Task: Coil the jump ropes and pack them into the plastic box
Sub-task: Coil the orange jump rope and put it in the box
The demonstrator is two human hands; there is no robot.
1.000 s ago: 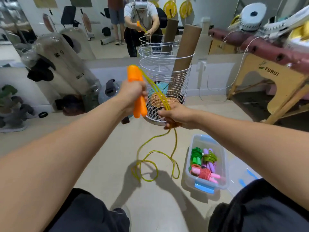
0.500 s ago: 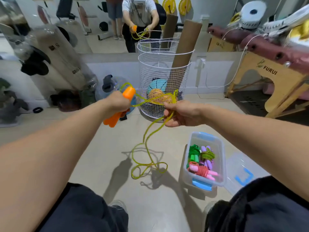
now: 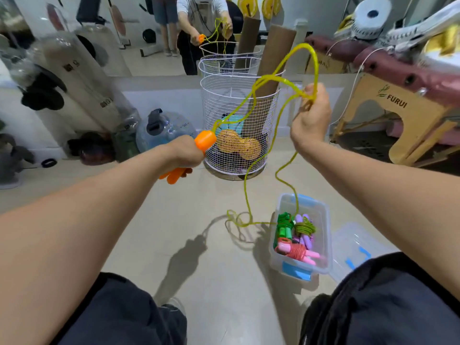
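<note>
Both hands raised: left grips orange handles, right pinches yellow rope.

3 coiled ropes boxed, maybe; 1 yellow rope; 2 hands.

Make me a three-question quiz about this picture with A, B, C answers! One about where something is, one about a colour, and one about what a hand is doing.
1. Where is the plastic box?
A. on the floor
B. inside the wire basket
C. on the wooden bench

2. What colour are the handles that the left hand holds?
A. purple
B. orange
C. green

3. What is the right hand doing?
A. resting flat on the floor
B. holding the lid
C. gripping loops of the yellow rope

Answers: 1 A, the box stands open on the floor near the right knee. 2 B, both handle ends showing around the fist are orange. 3 C, its fingers curl round the yellow strands, raised in the air.
</note>
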